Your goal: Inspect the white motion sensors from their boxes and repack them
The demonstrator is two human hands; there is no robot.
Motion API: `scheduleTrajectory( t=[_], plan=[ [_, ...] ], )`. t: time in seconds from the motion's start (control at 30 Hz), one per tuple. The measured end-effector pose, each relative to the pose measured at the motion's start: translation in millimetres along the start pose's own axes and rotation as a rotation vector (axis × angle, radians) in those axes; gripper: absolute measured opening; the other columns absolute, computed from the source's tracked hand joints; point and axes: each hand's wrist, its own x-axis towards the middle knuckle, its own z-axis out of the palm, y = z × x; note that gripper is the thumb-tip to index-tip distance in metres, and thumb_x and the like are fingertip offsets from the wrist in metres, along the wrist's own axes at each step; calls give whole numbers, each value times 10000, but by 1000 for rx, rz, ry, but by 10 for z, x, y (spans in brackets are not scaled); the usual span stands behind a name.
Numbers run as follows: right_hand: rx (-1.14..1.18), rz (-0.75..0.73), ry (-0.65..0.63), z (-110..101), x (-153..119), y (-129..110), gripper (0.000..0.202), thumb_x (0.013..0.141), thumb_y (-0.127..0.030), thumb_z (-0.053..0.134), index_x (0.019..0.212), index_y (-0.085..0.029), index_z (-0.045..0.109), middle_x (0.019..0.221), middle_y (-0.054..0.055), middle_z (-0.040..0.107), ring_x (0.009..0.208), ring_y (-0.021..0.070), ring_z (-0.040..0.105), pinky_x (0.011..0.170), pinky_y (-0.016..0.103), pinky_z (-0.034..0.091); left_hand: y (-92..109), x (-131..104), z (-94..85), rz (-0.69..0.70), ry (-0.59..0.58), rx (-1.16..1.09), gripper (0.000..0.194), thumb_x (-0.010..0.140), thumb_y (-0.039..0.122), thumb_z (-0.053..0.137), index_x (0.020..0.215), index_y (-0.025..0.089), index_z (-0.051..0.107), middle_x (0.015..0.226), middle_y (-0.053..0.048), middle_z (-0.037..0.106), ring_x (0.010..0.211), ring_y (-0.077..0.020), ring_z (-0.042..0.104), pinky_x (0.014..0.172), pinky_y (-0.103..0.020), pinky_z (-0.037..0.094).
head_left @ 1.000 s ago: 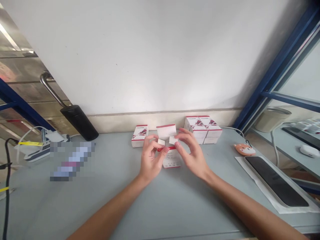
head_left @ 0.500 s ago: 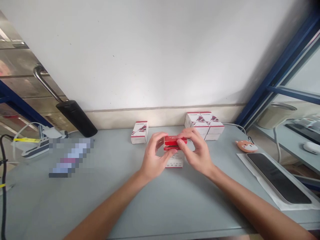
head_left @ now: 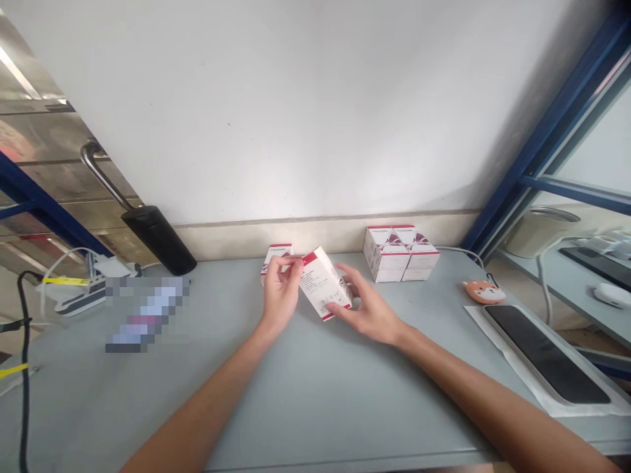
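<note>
A small white and red carton (head_left: 323, 284) is held tilted above the grey table, its printed face toward me. My left hand (head_left: 282, 289) pinches its upper left corner between thumb and fingers. My right hand (head_left: 367, 307) grips the lower right end, thumb on the front and fingers round the far side. Just behind my left hand stands another carton of the same kind (head_left: 276, 249), partly hidden. To the right, several matching cartons (head_left: 401, 255) form a tight block against the wall.
On the right lie an orange animal-faced case (head_left: 484, 292) and a dark-screened phone (head_left: 547, 355) on white paper. At left are a black cylinder (head_left: 160, 240) with a metal handle, a power strip (head_left: 96, 289), a black cable (head_left: 23, 394) and a pixelated object (head_left: 148, 315).
The carton's red top flap, open before, is no longer seen raised. The carton has been lifted and tilted to the left, and my right hand has slid down to its lower end.
</note>
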Motion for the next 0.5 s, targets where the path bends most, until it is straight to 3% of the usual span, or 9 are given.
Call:
scheduleTrajectory(
  t=[0.07, 0.13, 0.17, 0.23, 0.33, 0.43, 0.5],
  plan=[
    [-169, 44, 156, 8, 16, 44, 746, 923, -443, 745, 1569, -316, 392, 1222, 73, 744, 951, 258, 740, 829, 446, 647, -63, 87, -104, 30, -45, 65, 239, 1033, 447, 565, 926, 234, 573, 1080, -83, 722, 1101, -245, 699, 960, -427, 577],
    [-396, 30, 299, 17, 18, 67, 741, 890, -437, 791, 1537, -311, 452, 1277, 89, 742, 1066, 316, 728, 852, 491, 639, -123, 152, -222, 70, -60, 196, 174, 1011, 398, 592, 936, 247, 633, 1155, -94, 711, 1344, -312, 575, 1149, -531, 457],
    [-485, -28, 295, 36, 11, 74, 734, 886, -422, 803, 1531, -306, 473, 1334, 99, 727, 1157, 338, 703, 888, 508, 632, -155, 174, -276, 89, -69, 305, 145, 1015, 369, 573, 990, 254, 658, 1227, -103, 698, 1443, -335, 486, 1209, -570, 383],
    [-589, -212, 143, 114, -8, 86, 720, 910, -357, 791, 1552, -292, 472, 1466, 107, 665, 1336, 347, 621, 1004, 524, 597, -226, 201, -361, 107, -99, 529, 207, 1037, 321, 500, 1134, 253, 670, 1339, -126, 666, 1515, -357, 396, 1247, -611, 307],
    [-654, -385, -52, 299, 17, 107, 599, 999, -203, 641, 1570, -278, 476, 1594, 81, 563, 1460, 307, 530, 1116, 516, 530, -330, 212, -413, 86, -162, 679, 306, 1064, 297, 410, 1207, 217, 668, 1316, -160, 673, 1393, -360, 522, 1191, -598, 381],
    [-694, -350, -2, 468, 204, 118, 469, 1042, -126, 516, 1481, -275, 584, 1554, 61, 607, 1437, 295, 551, 1182, 554, 458, -395, 210, -406, 69, -206, 698, 349, 1074, 297, 373, 1200, 194, 682, 1259, -166, 680, 1273, -340, 597, 1128, -559, 449],
    [-680, -306, 32, 561, 413, 111, 412, 1044, -133, 531, 1413, -277, 644, 1519, 52, 640, 1416, 302, 566, 1216, 582, 414, -419, 211, -402, 64, -222, 712, 372, 1082, 310, 359, 1222, 190, 682, 1261, -165, 667, 1269, -328, 593, 1123, -536, 457]
  ],
)
